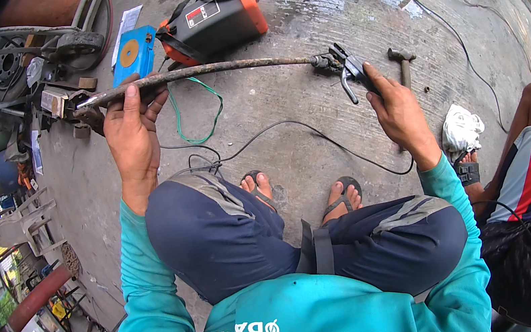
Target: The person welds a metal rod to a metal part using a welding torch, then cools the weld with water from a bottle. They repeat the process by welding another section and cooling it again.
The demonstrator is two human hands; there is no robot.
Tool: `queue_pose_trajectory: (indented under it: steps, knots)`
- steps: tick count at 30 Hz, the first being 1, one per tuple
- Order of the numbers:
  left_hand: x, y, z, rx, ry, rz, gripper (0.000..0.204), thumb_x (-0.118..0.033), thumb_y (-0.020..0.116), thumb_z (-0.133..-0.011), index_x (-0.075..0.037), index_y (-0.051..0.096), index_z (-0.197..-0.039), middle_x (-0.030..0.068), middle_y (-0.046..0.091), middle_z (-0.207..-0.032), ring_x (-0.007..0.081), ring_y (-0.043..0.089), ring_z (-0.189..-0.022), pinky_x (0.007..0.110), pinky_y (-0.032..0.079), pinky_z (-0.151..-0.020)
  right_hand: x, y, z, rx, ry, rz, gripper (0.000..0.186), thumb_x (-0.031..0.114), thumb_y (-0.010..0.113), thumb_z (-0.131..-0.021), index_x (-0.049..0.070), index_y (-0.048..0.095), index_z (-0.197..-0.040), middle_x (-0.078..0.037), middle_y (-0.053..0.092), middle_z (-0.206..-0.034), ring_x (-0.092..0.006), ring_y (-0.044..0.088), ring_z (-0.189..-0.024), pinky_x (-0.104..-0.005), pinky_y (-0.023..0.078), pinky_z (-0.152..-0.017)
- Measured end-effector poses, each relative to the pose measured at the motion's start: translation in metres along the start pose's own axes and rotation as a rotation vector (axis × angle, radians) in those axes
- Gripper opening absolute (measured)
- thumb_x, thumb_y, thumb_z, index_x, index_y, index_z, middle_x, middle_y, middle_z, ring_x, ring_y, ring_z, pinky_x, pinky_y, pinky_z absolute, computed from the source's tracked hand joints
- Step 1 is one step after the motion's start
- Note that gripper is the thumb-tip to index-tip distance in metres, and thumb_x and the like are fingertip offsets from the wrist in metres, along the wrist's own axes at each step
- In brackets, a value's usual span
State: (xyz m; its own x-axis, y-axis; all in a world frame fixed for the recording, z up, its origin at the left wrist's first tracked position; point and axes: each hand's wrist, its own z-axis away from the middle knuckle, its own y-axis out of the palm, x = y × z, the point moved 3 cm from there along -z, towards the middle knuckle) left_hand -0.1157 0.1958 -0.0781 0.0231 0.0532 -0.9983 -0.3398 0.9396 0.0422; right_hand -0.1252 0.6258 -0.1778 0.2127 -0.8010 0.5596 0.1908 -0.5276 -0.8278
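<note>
My left hand (133, 130) is closed round the left part of a long, slightly bent rusty metal rod (231, 67), thumb on its near side. A dark, rusty metal piece (90, 116) shows at the rod's left end, partly hidden by my fingers. My right hand (398, 108) grips the dark handle of a welding electrode holder (351, 67), its lever sticking out toward me. The holder's jaws meet the dark fitting (321, 61) at the rod's right end; I cannot tell whether they clamp it. The rod spans level between my hands, above the concrete floor.
Beyond the rod stands an orange and black welding machine (225, 22), beside a blue box (135, 60) with a round disc. A hammer (405, 66), white cloth (461, 129), green cord (220, 108) and black cable (293, 122) lie around. Another person (523, 164) sits at right; metal parts crowd the left.
</note>
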Motion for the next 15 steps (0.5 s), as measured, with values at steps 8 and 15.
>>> queue_pose_trajectory:
  steps: [8,15]
  knots:
    - [0.0003,0.0015,-0.0007,-0.011,-0.029,0.043,0.03,-0.018,0.054,-0.109,0.004,0.059,-0.129,0.018,0.071,-0.118,0.0261,0.072,-0.107,0.044,0.06,-0.098,-0.0092,0.0022,0.0028,0.002,0.021,-0.059,0.058,0.015,0.064,-0.096,0.015,0.05,-0.152,-0.023,0.067,-0.098,-0.0427,0.065,-0.094,-0.0498,0.051,-0.084]
    - [0.0003,0.0007,0.0012,-0.001,-0.008,0.001,0.03,-0.019,0.054,-0.109,0.003,0.059,-0.129,0.0158,0.071,-0.117,0.0262,0.072,-0.107,0.045,0.059,-0.098,-0.0057,-0.0024,0.0024,-0.038,0.035,-0.044,0.059,0.015,0.064,-0.097,0.014,0.048,-0.153,-0.025,0.066,-0.098,-0.0439,0.066,-0.092,-0.0506,0.051,-0.084]
